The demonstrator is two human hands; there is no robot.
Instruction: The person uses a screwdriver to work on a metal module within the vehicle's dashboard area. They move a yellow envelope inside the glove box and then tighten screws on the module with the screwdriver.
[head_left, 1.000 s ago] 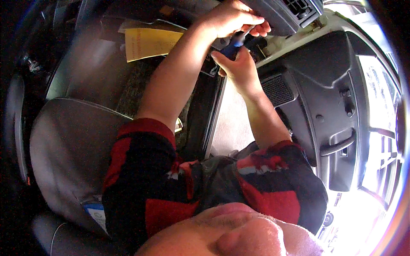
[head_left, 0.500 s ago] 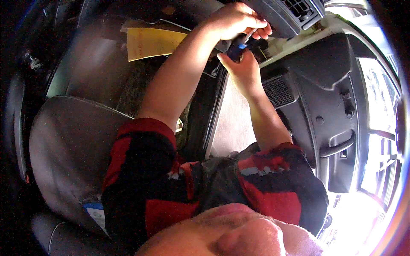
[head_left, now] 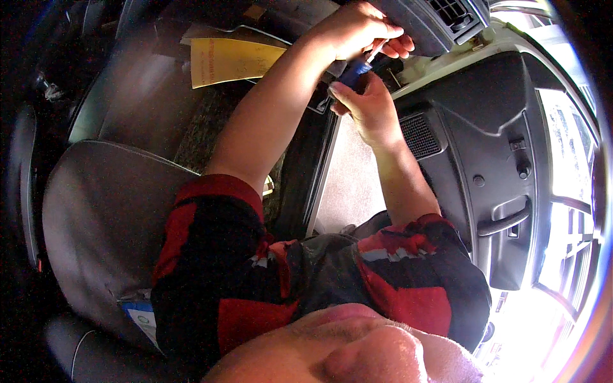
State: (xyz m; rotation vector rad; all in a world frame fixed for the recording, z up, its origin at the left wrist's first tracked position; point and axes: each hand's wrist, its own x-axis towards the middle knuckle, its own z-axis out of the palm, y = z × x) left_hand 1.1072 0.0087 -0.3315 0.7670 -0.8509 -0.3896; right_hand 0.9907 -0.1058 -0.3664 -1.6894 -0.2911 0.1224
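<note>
I am leaning into a car from the open door side. My left hand reaches up under the grey dashboard, fingers curled against its lower edge and pinching the top of a blue-handled tool. My right hand sits just below, wrapped around the handle of that same tool. The tool's tip is hidden between my hands and the dashboard.
A grey car seat lies at the left. A yellow paper sheet rests on the footwell floor. The open door panel with speaker grille and pull handle stands at the right. An air vent is above.
Both hands have stayed under the dashboard. My right hand with the blue tool has shifted slightly up and closer to my left hand.
</note>
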